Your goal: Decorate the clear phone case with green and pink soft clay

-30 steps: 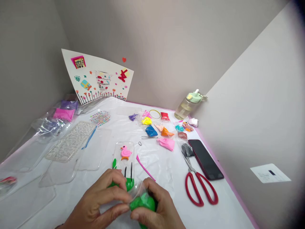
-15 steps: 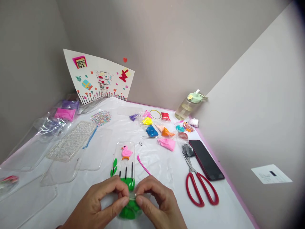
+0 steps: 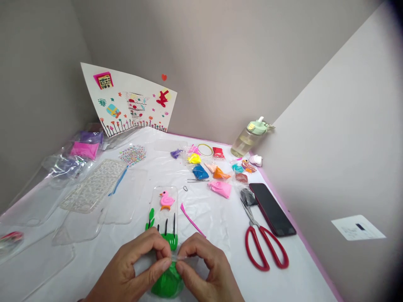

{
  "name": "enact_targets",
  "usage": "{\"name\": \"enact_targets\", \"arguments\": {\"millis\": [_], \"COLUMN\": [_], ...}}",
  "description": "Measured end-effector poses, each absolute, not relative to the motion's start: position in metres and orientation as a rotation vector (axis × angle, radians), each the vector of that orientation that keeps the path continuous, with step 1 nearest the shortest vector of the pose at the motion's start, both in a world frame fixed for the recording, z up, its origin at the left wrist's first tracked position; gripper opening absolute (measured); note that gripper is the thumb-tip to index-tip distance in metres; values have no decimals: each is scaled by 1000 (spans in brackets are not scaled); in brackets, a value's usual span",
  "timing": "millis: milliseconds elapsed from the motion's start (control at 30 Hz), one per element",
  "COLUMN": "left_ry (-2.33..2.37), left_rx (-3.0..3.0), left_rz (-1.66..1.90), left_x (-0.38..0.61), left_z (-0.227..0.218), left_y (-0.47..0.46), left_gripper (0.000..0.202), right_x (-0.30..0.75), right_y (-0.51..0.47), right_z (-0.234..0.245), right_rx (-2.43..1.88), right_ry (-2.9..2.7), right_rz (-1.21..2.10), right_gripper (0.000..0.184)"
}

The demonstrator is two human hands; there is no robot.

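My left hand [image 3: 132, 272] and my right hand [image 3: 206, 272] meet near the table's front edge. Both pinch the top of a small clear bag of green clay [image 3: 168, 283] between thumb and fingers. The green lump hangs below my fingertips. Just beyond my hands lies a clear phone case [image 3: 164, 212] decorated with a pink clay duck [image 3: 166, 200], black stems and green clay grass [image 3: 170, 241]. A thin pink clay strip [image 3: 191, 219] lies to its right.
Red-handled scissors [image 3: 264, 247] and a dark phone [image 3: 271, 208] lie to the right. Several small bags of coloured clay [image 3: 214, 172] and a water bottle [image 3: 248, 138] sit further back. Clear cases [image 3: 94, 188] and plastic bags lie on the left. A decorated card [image 3: 129, 102] leans on the wall.
My hands turned the clay bag from lying in my right fingers to hanging below both pinches, and moved slightly toward me. The green lump dropped lower.
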State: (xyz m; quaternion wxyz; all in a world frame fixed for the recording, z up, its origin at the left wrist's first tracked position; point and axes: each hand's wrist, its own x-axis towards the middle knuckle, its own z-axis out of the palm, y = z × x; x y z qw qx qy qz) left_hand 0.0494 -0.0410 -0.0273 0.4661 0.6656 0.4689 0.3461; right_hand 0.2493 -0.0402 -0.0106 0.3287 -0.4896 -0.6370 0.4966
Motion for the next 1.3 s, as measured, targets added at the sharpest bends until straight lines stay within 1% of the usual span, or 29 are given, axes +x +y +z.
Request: {"name": "enact_targets", "arguments": {"millis": [67,500,600,700,767,833,933,1067,1233,1300], "left_ry": [1144,1116,1079,1071,1102,1129,1139,1114,1082,1093], "left_rx": [1663,1746,1730,1726,1721,1718,1726,1706,1727,1740], "left_rz": [833,830,850,844,848,839,798,806,820,828], "left_x": [50,49,50,49,47,44,43,46,47,46], "left_z": [-27,-33,-33,-33,-31,-28,-24,-26,-28,-26], "left_y": [-41,-42,-42,-42,-41,-40,-37,-39,-40,-39], "left_gripper": [13,18,13,14,18,18,19,11,20,20], "right_x": [249,248,250,251,251,251,251,252,250,250], "right_y": [-40,-43,-43,-43,-43,-43,-43,-42,-43,-43], "right_z": [-11,-13,-10,-8,-8,-8,-9,-11,-9,-8], "right_rx": [-1281,-1192,-1203,-1222,-1255,-1276,-1250,-1191,-1193,-1218], "right_ry": [-1671,-1800,-1804,-1773,-1745,-1726,-1744,-1818,-1809,-1776], "right_rz": [1286,1136,1162,1224,1222,1193,1144,1076,1180,1209], "right_gripper": [10,14,15,12,9,7,10,13,19,20]}}
